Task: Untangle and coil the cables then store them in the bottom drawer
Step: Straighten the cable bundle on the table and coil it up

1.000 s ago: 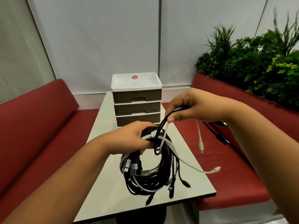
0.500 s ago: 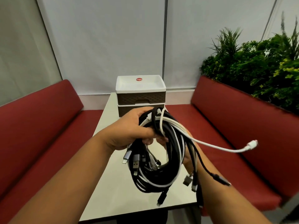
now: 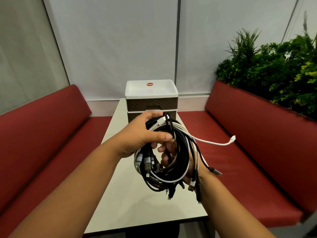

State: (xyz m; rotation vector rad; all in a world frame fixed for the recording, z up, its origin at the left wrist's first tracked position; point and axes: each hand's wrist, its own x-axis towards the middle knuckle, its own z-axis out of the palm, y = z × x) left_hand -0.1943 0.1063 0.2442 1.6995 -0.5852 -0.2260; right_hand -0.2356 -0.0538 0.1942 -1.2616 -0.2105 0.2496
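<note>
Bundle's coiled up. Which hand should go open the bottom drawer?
Probably the right hand. The left hand grips the top of the cable bundle and carries it; the right only reaches through its loop from behind, so it could let go. The drawer unit stands just beyond.

Looks like a booth seat in an office lounge or cafe: two red padded benches point(image 3: 51, 127) face each other left and right of the frame, with a narrow pale table point(image 3: 123, 200) running up the centre between them. Pale partition panels point(image 3: 120, 40) close off the back, and a planter of green foliage point(image 3: 277, 73) sits behind the right bench at upper right. A small brown-and-white plastic drawer unit point(image 3: 151, 98) stands at the table's far end.
</note>
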